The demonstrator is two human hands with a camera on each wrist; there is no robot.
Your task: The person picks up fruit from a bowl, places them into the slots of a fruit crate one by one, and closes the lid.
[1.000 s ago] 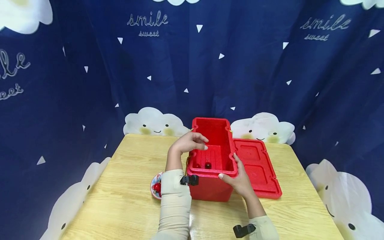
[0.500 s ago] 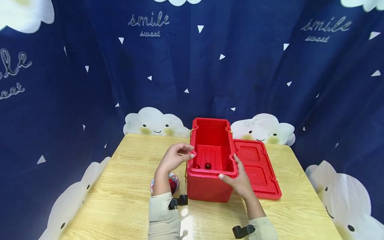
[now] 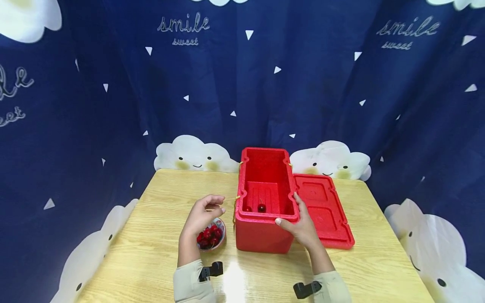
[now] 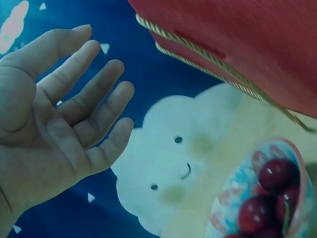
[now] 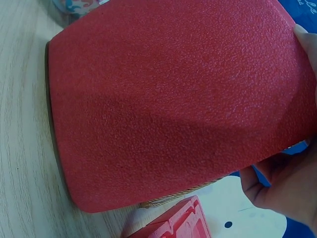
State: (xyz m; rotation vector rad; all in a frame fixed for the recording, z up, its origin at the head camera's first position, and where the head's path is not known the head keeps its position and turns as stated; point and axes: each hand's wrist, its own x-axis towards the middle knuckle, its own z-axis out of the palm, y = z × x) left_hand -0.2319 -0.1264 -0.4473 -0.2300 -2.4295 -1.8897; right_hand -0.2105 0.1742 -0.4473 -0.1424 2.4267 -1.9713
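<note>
A red foam box (image 3: 264,237) stands uncovered on the table with two cherries on its floor, one dark cherry (image 3: 261,208) and a second (image 3: 248,208) in the near left corner. My right hand (image 3: 303,225) grips the box's near right corner, thumb on the front and fingers along the side. Left of the box is a patterned bowl (image 4: 230,198) of cherries (image 3: 210,236). Above this bowl hovers my left hand (image 3: 202,215), holding nothing. In the left wrist view its fingers (image 4: 94,94) are spread and slightly bent, apart from the cherries.
The red lid (image 3: 323,210) lies flat at the right of the box. Gold cord (image 4: 198,54) hangs along the box's left side. A blue curtain (image 3: 212,84) with clouds rises behind the wooden table (image 3: 151,252).
My left hand has moved from over the box's opening leftward and down to above the bowl, uncovering more of the cherries. The right hand keeps its grip on the box corner.
</note>
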